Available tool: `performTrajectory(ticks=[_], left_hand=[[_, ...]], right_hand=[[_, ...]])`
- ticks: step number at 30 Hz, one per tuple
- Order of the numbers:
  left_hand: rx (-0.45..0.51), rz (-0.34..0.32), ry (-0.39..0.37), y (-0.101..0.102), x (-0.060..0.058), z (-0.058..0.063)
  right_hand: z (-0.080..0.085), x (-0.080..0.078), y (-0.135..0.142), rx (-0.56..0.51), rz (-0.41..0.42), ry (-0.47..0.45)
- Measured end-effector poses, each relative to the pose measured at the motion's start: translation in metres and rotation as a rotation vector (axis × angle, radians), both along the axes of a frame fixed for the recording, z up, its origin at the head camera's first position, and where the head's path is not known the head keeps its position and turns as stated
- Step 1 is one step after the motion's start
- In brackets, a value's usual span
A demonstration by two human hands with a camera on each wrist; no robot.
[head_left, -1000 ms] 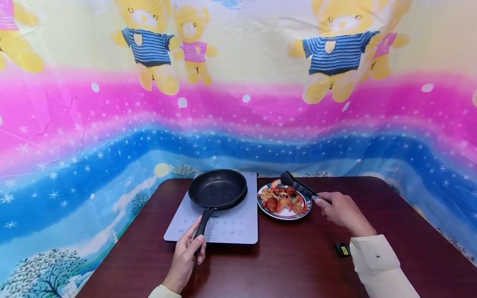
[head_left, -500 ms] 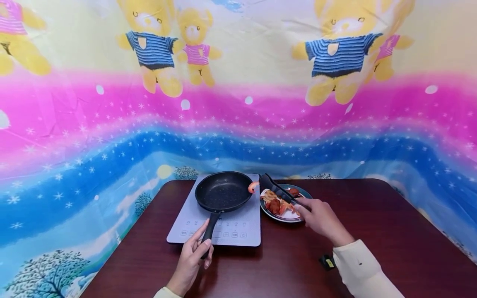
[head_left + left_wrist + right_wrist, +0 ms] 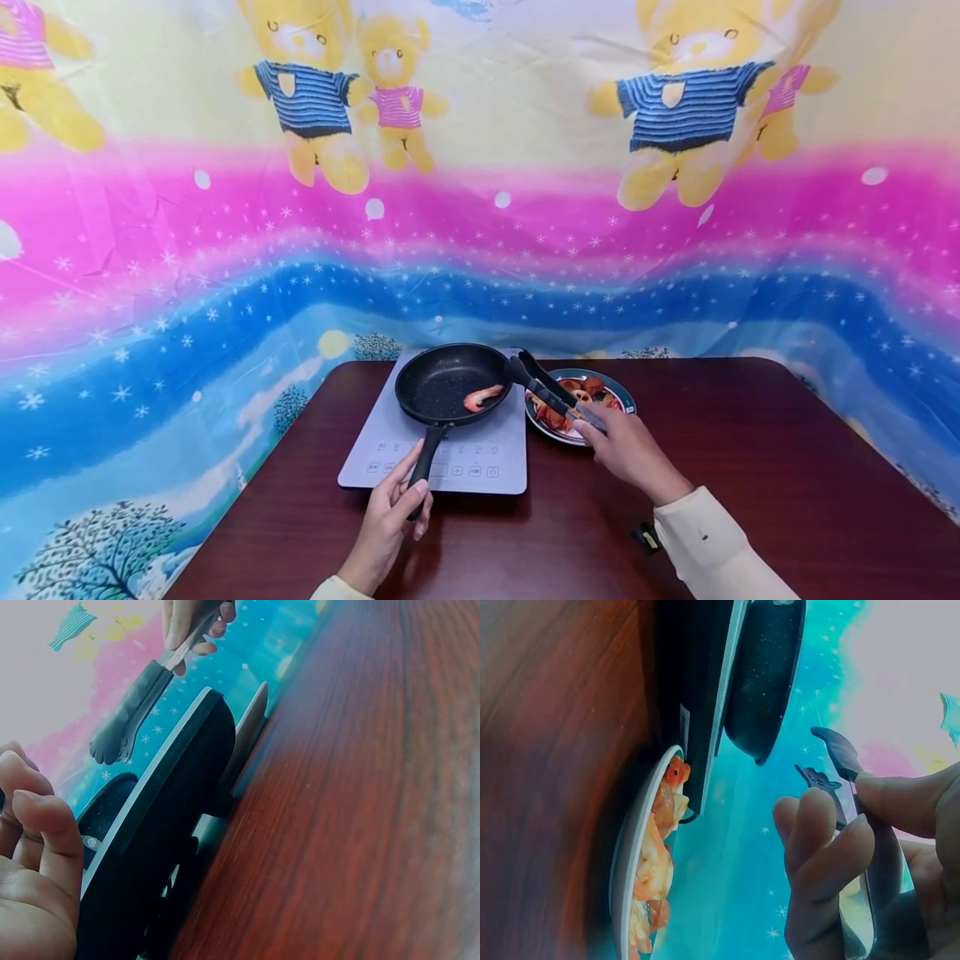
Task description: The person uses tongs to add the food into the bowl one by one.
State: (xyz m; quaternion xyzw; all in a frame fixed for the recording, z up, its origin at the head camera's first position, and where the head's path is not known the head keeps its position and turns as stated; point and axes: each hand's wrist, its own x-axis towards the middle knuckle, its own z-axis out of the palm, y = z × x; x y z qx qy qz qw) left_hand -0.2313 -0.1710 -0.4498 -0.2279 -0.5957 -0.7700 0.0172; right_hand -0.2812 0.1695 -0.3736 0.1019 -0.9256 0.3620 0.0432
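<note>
My left hand (image 3: 387, 514) grips the handle of a black frying pan (image 3: 438, 379), which sits on a white induction cooktop (image 3: 360, 458). One orange-and-white shrimp (image 3: 483, 398) lies in the pan, toward its right side. In my right hand (image 3: 630, 450) is a pair of black-tipped tongs (image 3: 551, 387); their tips are over the pan's right rim and hold nothing. In the right wrist view the thumb and fingers are curled about the tongs (image 3: 877, 847), whose arms stand apart. Below the tongs, a plate (image 3: 626, 392) bears several pieces of food, partly hidden by them.
The dark red-brown wooden table (image 3: 750, 433) carries everything. A small black object with a yellow label (image 3: 646, 538) lies by the right sleeve. Behind the table hangs a cloth (image 3: 480, 250) printed with bears and snowflakes.
The tongs moved left from the plate to the pan carrying the shrimp, then let it go into the pan. My left hand keeps its grip on the pan handle.
</note>
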Motion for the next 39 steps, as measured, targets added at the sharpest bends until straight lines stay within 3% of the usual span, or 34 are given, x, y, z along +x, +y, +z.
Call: performTrajectory(ticks=[11,23,32,39], left_hand=[[-0.018,0.027,-0.014,0.002,0.007,-0.005],[-0.034,0.041,-0.032,0.001,0.005,-0.004],[-0.056,0.064,-0.05,0.0,-0.001,0.0],[-0.061,0.05,-0.042,0.001,0.001,0.001]], right_hand=[[0.013,0.007,0.024,0.05,0.003,-0.005],[0.043,0.014,0.058,0.073,-0.025,-0.002],[0.051,0.016,0.072,0.213,0.002,-0.11],[0.055,0.017,0.072,0.221,-0.002,-0.201]])
